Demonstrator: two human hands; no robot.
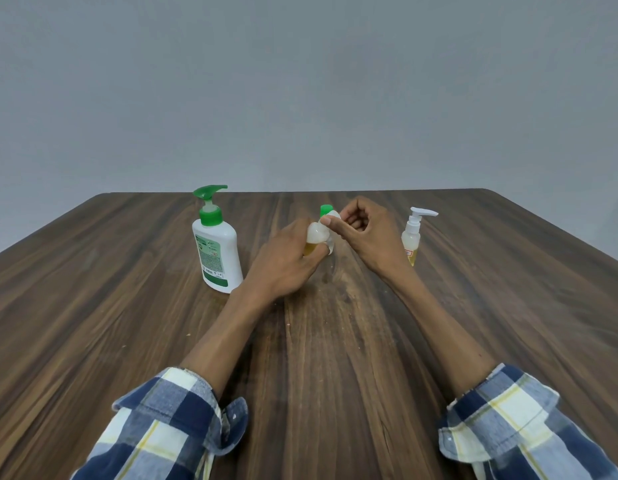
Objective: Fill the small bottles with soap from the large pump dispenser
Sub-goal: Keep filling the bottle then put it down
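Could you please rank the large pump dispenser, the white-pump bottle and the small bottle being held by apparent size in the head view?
1. large pump dispenser
2. white-pump bottle
3. small bottle, though the left hand and right hand partly hide it.

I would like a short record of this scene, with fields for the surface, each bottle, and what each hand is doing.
surface: wooden table
large dispenser: white bottle with green pump, upright, left of the hands
small pump bottle: clear, white pump, upright, yellowish liquid inside, right of the hands
held bottle: small bottle, yellowish liquid low inside
left hand: grips the held bottle
right hand: pinches a white piece at the bottle's top; a green part shows behind
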